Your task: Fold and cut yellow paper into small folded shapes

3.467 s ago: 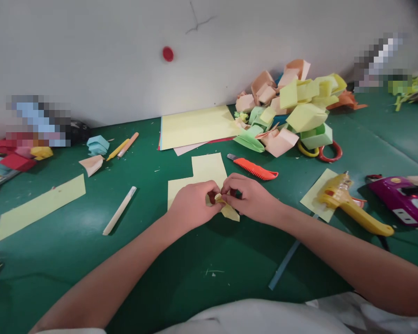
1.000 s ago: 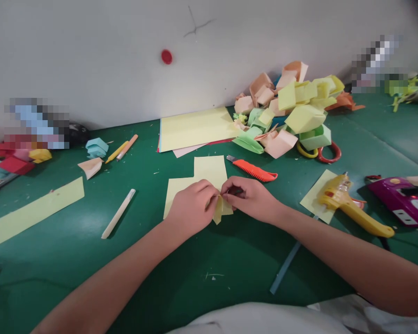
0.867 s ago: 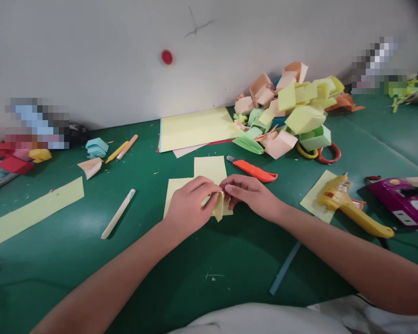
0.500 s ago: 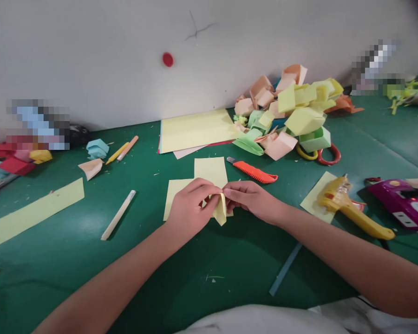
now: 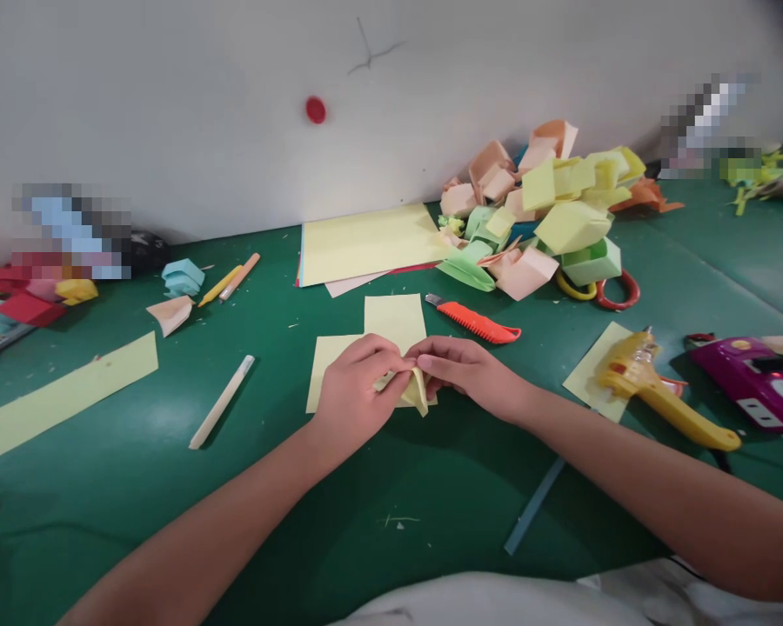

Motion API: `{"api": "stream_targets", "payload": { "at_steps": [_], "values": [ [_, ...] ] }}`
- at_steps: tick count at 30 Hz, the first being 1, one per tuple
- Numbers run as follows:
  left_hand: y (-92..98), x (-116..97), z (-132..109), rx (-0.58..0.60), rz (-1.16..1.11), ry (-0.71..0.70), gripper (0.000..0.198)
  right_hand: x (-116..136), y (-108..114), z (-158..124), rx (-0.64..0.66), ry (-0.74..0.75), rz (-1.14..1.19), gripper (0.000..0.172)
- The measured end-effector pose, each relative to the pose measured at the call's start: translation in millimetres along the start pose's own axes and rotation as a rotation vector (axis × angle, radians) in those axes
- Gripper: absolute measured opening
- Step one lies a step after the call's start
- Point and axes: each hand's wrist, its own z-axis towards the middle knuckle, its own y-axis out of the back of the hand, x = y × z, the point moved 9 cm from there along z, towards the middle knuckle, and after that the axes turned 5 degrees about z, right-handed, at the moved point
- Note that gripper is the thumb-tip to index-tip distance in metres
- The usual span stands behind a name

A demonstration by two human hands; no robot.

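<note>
My left hand (image 5: pixel 360 382) pinches a small folded piece of pale yellow paper (image 5: pixel 418 391) between thumb and fingertips. From the other side my right hand (image 5: pixel 473 369) grips the same piece, its fingers closed at the upper edge. The fold's lower corner points down toward me, and my fingers cover much of the rest. Flat beneath and behind the hands lie yellow paper squares (image 5: pixel 395 315). Just beyond my right hand rests an orange utility knife (image 5: pixel 476 322) with its blade end to the left.
Folded paper pieces (image 5: pixel 567 222) are heaped against the wall beside stacked sheets (image 5: pixel 371 246). To the right are scissors (image 5: pixel 619 291), a yellow glue gun (image 5: pixel 665 391) and a purple device (image 5: pixel 753 382). A white stick (image 5: pixel 222 402) and a yellow strip (image 5: pixel 71 396) lie left.
The folded yellow paper has tilted slightly, its lower corner shifting a little right and up. My fingertips have moved slightly against it; both hands keep their hold.
</note>
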Motion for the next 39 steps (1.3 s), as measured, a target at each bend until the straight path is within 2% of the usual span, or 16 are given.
{"api": "stream_targets", "payload": {
  "at_steps": [4,8,14,22,26,31,34,37,39],
  "values": [
    [-5.6,5.1,-2.4,0.045,-0.048,0.11,0.009,-2.2,-3.3,-2.7,0.058,-0.007,-0.019,0.032],
    [-12.1,10.3,-5.3,0.091,-0.095,0.219,0.012,-4.4,-4.7,-2.9,0.074,-0.013,-0.015,0.034],
    [-22.5,8.6,-7.5,0.194,-0.347,0.196,0.034,-2.7,3.7,-1.4,-0.004,-0.027,0.126,0.034],
    [-30.3,21.5,-10.6,0.202,-0.498,0.3,0.039,-10.1,10.1,-2.2,-0.012,-0.129,0.225,0.041],
    [-30.6,15.7,-8.6,0.194,-0.417,0.206,0.042,-7.2,5.6,-2.4,0.055,-0.126,0.198,0.038],
    [-28.2,11.1,-8.7,0.181,-0.328,0.131,0.034,-3.8,2.1,-4.3,0.097,-0.132,0.183,0.037],
    [-25.2,13.4,-9.1,0.155,-0.316,0.161,0.03,-0.4,1.8,-6.0,0.11,-0.111,0.212,0.046],
    [-17.1,19.1,-8.6,0.069,-0.306,0.232,0.024,5.8,-1.0,-7.6,0.15,-0.053,0.249,0.063],
    [-13.5,23.5,-8.4,0.029,-0.306,0.288,0.021,7.1,-2.4,-8.0,0.167,-0.028,0.249,0.066]
  ]
}}
